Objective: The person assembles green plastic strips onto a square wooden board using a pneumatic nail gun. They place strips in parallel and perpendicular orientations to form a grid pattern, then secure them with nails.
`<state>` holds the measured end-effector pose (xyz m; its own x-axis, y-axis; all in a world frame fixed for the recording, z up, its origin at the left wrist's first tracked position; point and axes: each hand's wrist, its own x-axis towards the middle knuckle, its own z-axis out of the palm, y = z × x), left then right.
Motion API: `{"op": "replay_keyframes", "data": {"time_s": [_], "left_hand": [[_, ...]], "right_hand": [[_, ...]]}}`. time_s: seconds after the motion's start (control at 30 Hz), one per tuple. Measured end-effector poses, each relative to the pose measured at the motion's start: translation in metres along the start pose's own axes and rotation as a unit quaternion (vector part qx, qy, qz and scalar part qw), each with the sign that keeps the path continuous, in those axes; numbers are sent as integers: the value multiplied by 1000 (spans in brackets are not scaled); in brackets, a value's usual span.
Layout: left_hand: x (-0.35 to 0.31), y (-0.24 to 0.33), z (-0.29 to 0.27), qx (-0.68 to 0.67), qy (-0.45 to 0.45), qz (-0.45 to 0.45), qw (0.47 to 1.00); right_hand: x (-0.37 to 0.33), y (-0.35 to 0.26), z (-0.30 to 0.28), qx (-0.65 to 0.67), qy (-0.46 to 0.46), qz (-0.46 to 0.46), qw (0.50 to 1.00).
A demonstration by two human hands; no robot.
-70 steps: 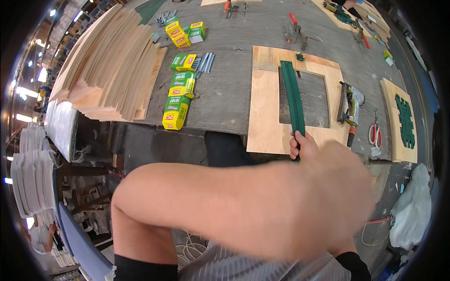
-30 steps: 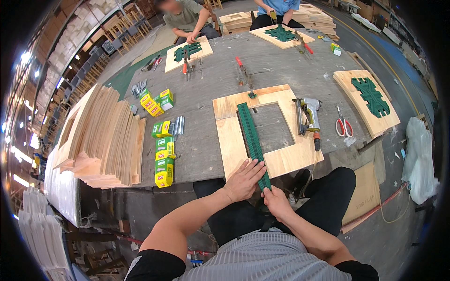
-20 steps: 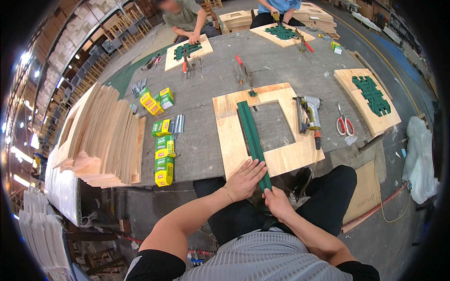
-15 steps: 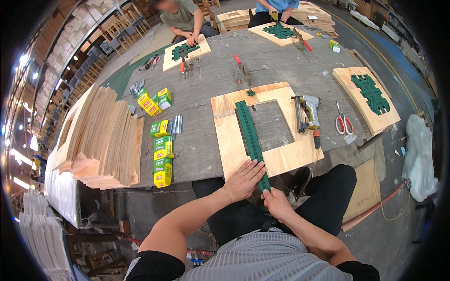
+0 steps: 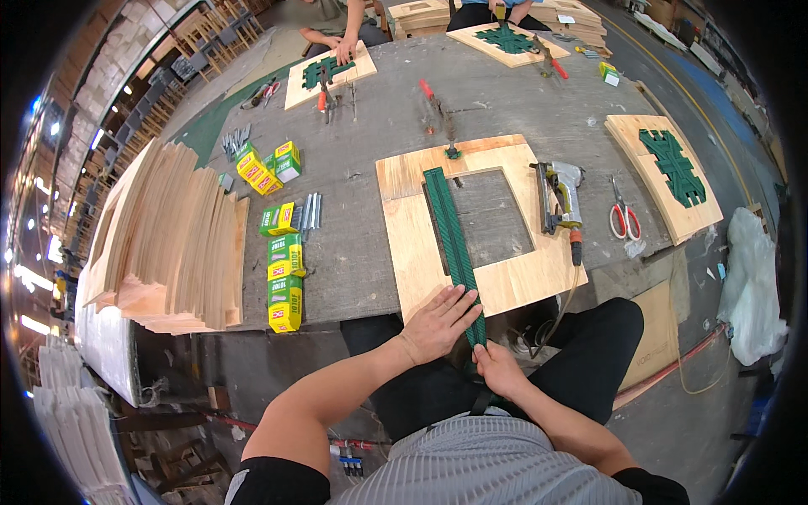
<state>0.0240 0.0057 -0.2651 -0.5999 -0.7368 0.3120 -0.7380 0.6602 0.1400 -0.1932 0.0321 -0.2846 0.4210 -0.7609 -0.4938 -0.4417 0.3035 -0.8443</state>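
Long dark-green ribbed strip [image 5: 450, 229] lies across pale plywood frame [image 5: 406, 227], along its opening's left side. Left hand [image 5: 440, 326] rests flat, fingers extended; right hand [image 5: 500, 367] pinches the near end. Uneven pulling could skew it.

At nine o'clock in my view, three boxes [image 5: 285, 290] bear pale letters and digits on their green sides and a red logo on the yellow. At ten o'clock, smaller-looking cartons [image 5: 259, 172] show red marks on yellow. Toward four o'clock, the cardboard [image 5: 652, 337] carries dark capitals, partly faint.
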Motion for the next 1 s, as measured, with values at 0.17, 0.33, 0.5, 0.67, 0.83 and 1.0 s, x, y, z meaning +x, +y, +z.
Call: {"op": "replay_keyframes", "data": {"time_s": [0.17,0.33,0.5,0.67,0.83,1.0], "left_hand": [[9,8,-17,-35,-65,-34,997],[-29,59,-16,-260,-68,-108,957],[-21,55,32,-338,-175,-443,812],[2,43,51,-401,-97,-419,809],[1,34,61,-407,-119,-393,816],[-7,25,74,-397,-89,-348,845]], "right_hand": [[35,34,1,-106,41,-117,987],[71,39,-7,-193,-19,-103,976],[95,53,-8,-248,-36,-291,923],[96,87,-12,-231,-90,-176,953],[93,90,-14,-256,-162,-126,945],[104,77,-9,-209,-124,-211,947]]}}
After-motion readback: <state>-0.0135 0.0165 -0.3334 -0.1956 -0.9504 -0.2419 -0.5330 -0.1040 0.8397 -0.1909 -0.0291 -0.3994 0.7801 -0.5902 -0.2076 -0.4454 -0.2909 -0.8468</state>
